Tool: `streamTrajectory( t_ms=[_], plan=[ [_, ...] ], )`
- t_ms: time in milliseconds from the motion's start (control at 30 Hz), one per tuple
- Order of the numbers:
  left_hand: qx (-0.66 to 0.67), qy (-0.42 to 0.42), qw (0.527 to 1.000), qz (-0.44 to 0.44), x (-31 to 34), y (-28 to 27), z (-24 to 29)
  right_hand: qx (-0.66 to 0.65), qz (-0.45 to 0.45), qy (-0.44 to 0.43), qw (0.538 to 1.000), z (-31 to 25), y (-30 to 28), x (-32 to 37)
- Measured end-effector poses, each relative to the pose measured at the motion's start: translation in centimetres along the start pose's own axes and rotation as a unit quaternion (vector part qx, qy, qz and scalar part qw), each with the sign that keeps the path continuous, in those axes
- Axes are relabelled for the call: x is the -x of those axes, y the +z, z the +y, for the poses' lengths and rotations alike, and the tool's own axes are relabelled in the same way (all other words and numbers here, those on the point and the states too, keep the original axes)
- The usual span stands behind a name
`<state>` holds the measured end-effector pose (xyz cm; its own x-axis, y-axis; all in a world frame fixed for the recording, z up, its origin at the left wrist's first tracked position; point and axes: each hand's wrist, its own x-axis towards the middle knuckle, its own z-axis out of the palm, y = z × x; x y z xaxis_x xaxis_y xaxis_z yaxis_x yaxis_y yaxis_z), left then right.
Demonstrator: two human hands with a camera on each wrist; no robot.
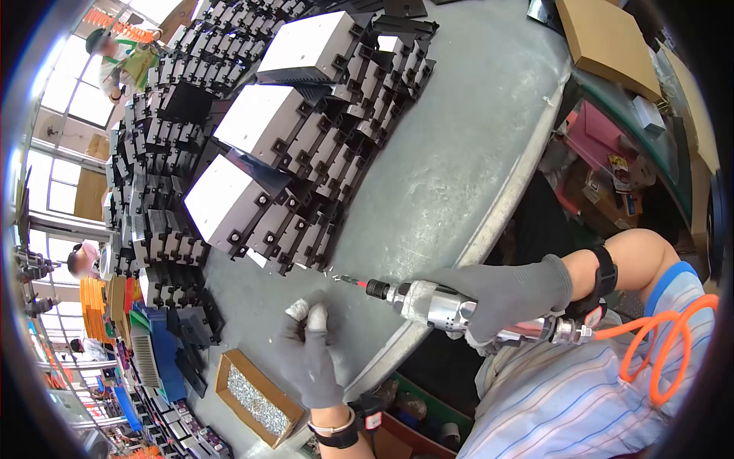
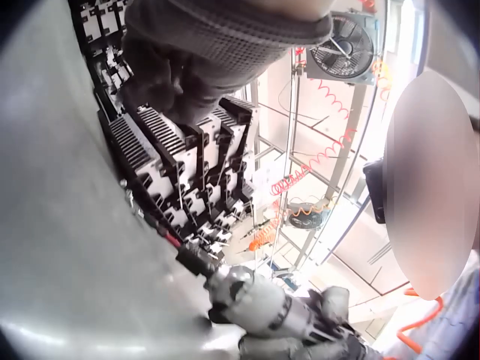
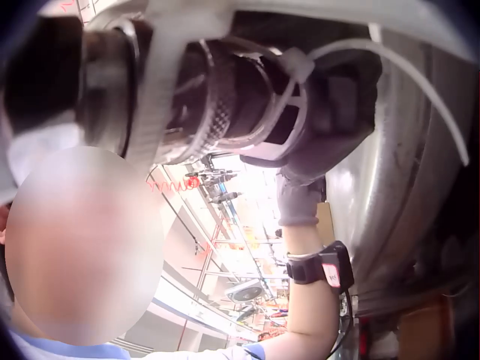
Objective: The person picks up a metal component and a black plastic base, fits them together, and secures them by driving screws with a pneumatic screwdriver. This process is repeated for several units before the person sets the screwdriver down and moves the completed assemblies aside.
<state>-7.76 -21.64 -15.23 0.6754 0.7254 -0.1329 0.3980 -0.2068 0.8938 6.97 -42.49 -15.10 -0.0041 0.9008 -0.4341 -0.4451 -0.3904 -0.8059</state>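
Observation:
My right hand (image 1: 508, 294), in a grey glove, grips a silver air screwdriver (image 1: 440, 306) with an orange hose (image 1: 646, 344) at its rear. Its red-banded bit (image 1: 352, 281) points left over the grey table, with a small shiny screw (image 1: 335, 277) at the tip. The gloved left hand (image 1: 312, 352) is below the bit, its pale fingertips close together; I cannot tell whether they hold anything. In the left wrist view, that hand (image 2: 202, 67) looks bent and dark. Nearest the bit are stacked black-and-white brackets (image 1: 271, 237). The screwdriver body (image 3: 217, 97) fills the upper right wrist view.
A cardboard box (image 1: 256, 402) of small silvery screws stands left of the left hand. Many more brackets (image 1: 164, 191) are piled along the far side. The table edge (image 1: 501, 210) runs between the table (image 1: 428, 168) and the person. Cardboard (image 1: 608, 46) lies at upper right.

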Motion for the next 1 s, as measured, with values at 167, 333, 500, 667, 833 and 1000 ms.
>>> streamTrajectory(
  t_ms=[167,333,500,667,833,1000],
  plan=[
    [0.225,-0.057,0.973,-0.017,0.8,1.8,1.4,-0.049,-0.063,-0.037,0.996,-0.1,0.2,0.5],
    [0.359,-0.042,0.927,-0.097,0.0,0.9,-1.2,-0.036,-0.099,-0.004,0.994,-0.5,0.4,0.8],
    [0.449,-0.078,0.885,-0.099,0.0,0.5,-1.6,0.012,-0.093,-0.013,0.996,-0.8,0.4,1.2],
    [0.488,-0.151,0.859,-0.03,0.1,1.1,-1.4,0.034,-0.111,-0.026,0.993,-0.4,0.5,0.6],
    [0.538,-0.139,0.828,-0.077,0.3,0.9,-2.1,0.062,-0.102,0.016,0.993,-0.7,0.6,0.4],
    [0.538,-0.138,0.826,-0.097,0.2,0.7,-2.3,0.092,-0.093,0.015,0.991,-0.2,0.6,0.1]
  ],
)
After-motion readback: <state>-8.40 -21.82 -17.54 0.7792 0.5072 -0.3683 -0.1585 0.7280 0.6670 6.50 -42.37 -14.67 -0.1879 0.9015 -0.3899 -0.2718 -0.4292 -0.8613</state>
